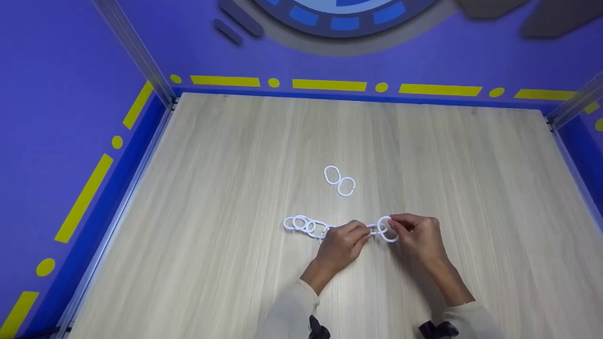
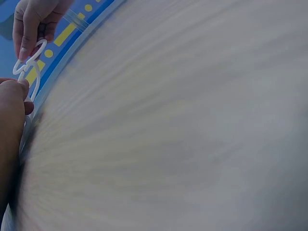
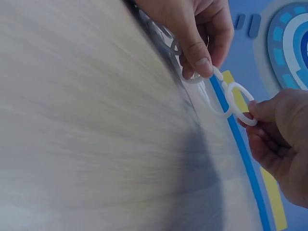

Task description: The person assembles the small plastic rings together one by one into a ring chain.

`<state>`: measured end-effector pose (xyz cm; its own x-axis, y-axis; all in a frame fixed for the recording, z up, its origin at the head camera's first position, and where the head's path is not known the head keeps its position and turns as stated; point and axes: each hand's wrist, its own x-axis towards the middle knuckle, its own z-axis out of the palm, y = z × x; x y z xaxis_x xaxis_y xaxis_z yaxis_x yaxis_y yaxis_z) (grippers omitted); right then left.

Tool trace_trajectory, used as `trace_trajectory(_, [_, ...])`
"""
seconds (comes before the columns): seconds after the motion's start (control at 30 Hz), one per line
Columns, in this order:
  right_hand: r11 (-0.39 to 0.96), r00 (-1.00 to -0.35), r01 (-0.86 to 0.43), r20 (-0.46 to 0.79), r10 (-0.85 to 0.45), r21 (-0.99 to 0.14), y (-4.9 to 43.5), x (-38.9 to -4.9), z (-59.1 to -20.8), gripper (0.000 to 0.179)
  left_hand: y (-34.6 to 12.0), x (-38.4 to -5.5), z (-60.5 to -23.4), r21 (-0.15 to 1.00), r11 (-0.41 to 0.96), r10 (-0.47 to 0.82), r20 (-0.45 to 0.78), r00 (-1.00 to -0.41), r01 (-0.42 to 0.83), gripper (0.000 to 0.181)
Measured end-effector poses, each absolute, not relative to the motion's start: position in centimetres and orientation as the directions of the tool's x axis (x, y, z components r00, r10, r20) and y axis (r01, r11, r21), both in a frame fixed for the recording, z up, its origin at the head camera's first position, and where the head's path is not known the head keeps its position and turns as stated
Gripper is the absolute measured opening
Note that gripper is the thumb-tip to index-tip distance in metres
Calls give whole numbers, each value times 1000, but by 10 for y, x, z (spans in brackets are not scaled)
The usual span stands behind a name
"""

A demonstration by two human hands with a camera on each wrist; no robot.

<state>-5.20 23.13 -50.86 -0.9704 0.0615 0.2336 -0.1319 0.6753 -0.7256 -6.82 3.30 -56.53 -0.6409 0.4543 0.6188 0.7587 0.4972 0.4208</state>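
A chain of white plastic rings (image 1: 318,229) trails over the wooden table to the left of my left hand (image 1: 346,241). That hand pinches a ring (image 3: 206,98) at the chain's right end between thumb and fingers. My right hand (image 1: 421,237) pinches the outer side of another white ring (image 1: 388,237) between thumb and forefinger. In the right wrist view this ring (image 3: 232,102) overlaps the ring in the left hand, and the two look hooked through each other. The left wrist view shows both hands with the rings between them, at its upper left edge.
Two loose white rings, a left one (image 1: 325,175) and a right one (image 1: 354,186), lie against each other beyond the hands. Blue panels (image 1: 301,66) with yellow marks border the wooden table (image 1: 235,155) at the back and sides. Metal posts (image 1: 141,52) stand at the corners.
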Motion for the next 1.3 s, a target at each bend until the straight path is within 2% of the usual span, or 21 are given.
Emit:
trace_trajectory(0.2, [699,-954,-215,299,-1,-682,222,-52,-508,13,32,-68,-565,416,500,456,620,-639,760,5])
trace_trajectory(0.5, [759,-941,-211,339,13,-616,229,-52,-515,14,32,-68,-565,413,494,450,632,-631,765,7])
trace_trajectory(0.6, [705,-963,-148,262,56,-694,235,-54,-519,13,32,-69,-565,395,502,446,643,-622,769,6])
trace_trajectory(0.73, [593,-985,-1,101,136,-805,245,-60,-525,15,34,-69,-565,357,529,446,655,-610,770,4])
trace_trajectory(0.87, [537,-994,74,-16,112,-840,254,-65,-529,20,34,-68,-564,331,567,455,637,-622,754,3])
trace_trajectory(1.07, [472,-996,89,-89,23,-877,257,-69,-526,24,34,-68,-563,282,598,481,623,-617,750,4])
trace_trajectory(1.3, [336,-980,198,-190,56,-921,260,-69,-525,24,34,-68,-564,247,619,481,631,-608,746,7])
